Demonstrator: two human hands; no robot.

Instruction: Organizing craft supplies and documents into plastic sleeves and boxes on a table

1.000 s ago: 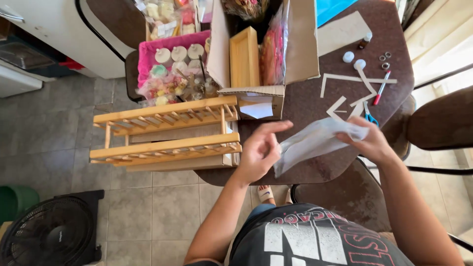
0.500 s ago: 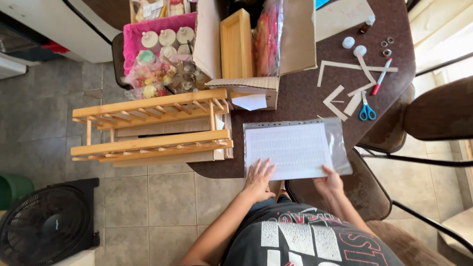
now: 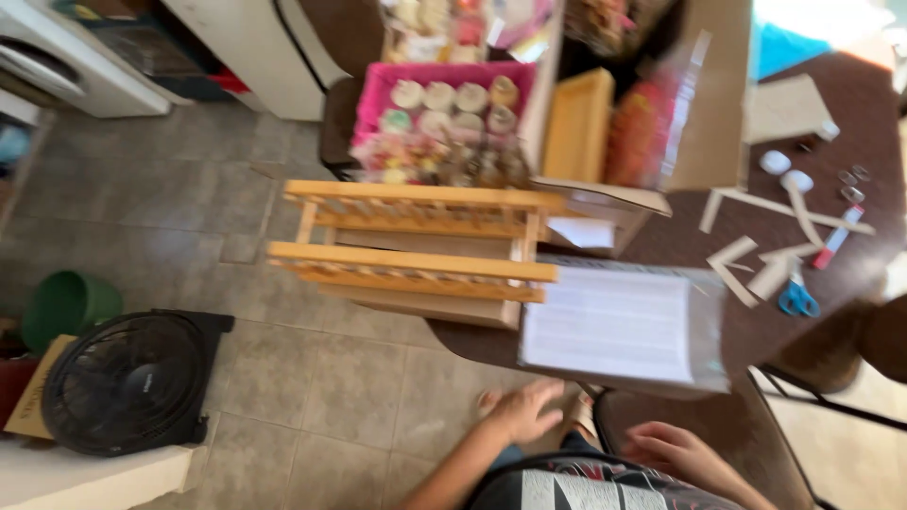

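Now the plastic sleeve with paper (image 3: pixel 614 326) lies on the brown table (image 3: pixel 690 236), poking over the edge. Both hands, the left hand (image 3: pixel 524 413) and right hand (image 3: pixel 666 444), are open and empty below. A bump could slide it off.

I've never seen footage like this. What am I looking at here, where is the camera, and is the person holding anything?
There is no machine here: a person wears a camera on the head, so the picture looks down on their own two hands. The picture is blurred. The left hand and the right hand sit low near the body, below the table's edge, both empty with fingers loose. On the brown table lies a printed sheet in a clear sleeve, touched by neither hand. Left of it stands a wooden rack; behind is an open cardboard box and a pink basket of small items. To the right lie blue scissors and paper strips. A black fan sits on the tiled floor.
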